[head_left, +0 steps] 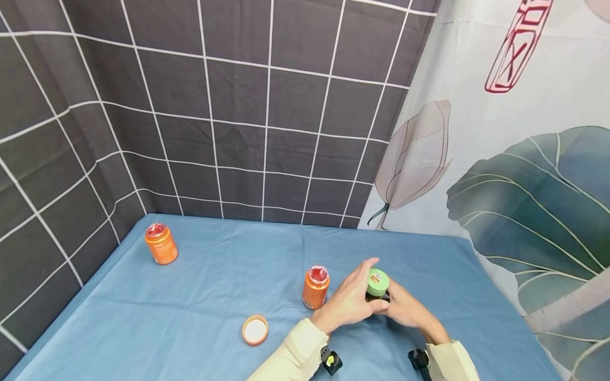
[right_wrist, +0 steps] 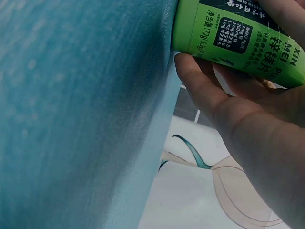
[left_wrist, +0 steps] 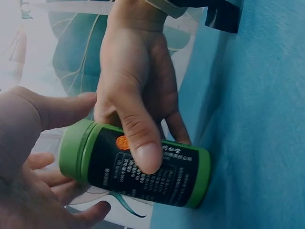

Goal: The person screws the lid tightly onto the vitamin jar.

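Observation:
A green pill bottle (left_wrist: 109, 164) with a black printed label stands upright on the blue cloth, its green lid (head_left: 378, 282) still on top. My right hand (head_left: 407, 309) grips the bottle's body, thumb across the label and fingers behind it. Around the lid, my left hand (head_left: 350, 301) is spread, its thumb and fingers extended on either side of it. In the left wrist view the left thumb (left_wrist: 71, 109) lies beside the lid, apart from the other fingers. Just left of that hand stands an orange bottle (head_left: 315, 293), lidless, with a red and white top.
An upturned orange cap (head_left: 254, 330), white inside, lies on the blue cloth (head_left: 205, 296) left of my left forearm. Another lidless orange bottle (head_left: 162, 248) stands at the far left. A dark gridded curtain (head_left: 238, 132) and a leaf-patterned curtain (head_left: 476, 132) hang behind the table.

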Demonstrator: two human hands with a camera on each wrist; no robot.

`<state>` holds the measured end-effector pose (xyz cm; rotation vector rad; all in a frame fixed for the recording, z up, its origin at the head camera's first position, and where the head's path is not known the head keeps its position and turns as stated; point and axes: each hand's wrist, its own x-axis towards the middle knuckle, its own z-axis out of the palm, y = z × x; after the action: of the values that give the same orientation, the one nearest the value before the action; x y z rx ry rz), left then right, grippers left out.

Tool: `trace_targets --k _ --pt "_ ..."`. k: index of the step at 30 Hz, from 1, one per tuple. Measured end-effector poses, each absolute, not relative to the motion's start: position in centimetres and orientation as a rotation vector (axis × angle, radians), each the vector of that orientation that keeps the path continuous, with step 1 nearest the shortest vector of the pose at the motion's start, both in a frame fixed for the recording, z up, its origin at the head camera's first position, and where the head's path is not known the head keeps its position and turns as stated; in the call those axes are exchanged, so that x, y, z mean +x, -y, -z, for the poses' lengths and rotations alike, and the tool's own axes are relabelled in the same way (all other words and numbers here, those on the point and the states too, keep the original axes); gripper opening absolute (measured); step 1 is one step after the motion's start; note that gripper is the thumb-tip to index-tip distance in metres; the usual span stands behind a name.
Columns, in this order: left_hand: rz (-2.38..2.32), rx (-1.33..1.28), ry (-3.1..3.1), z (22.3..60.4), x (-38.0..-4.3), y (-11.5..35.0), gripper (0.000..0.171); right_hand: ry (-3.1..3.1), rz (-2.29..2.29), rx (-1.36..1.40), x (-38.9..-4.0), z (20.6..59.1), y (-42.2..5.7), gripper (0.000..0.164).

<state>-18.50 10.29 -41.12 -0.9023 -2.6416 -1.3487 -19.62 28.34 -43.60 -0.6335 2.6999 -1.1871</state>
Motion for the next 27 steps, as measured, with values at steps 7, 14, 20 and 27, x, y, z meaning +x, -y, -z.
trace_targets --k 7,14,20,27 --pt "1.414 -0.559 2.539 41.7 -17.8 -11.4 0.073 -2.695 1.216 -0.662 -19.7 43.7 -28.2 0.078" --pt "1.44 -0.536 2.454 42.0 -17.8 -11.8 0.063 -2.664 1.235 -0.654 -19.7 43.7 -28.1 0.081" --pt "1.397 -0.613 2.452 41.7 -17.9 -11.6 0.056 -2.664 1.245 -0.642 -19.8 43.6 -28.2 0.079" --pt "1.229 -0.815 2.501 41.5 -18.4 -10.9 0.047 -2.671 1.222 -0.607 -19.7 43.7 -28.3 0.077"
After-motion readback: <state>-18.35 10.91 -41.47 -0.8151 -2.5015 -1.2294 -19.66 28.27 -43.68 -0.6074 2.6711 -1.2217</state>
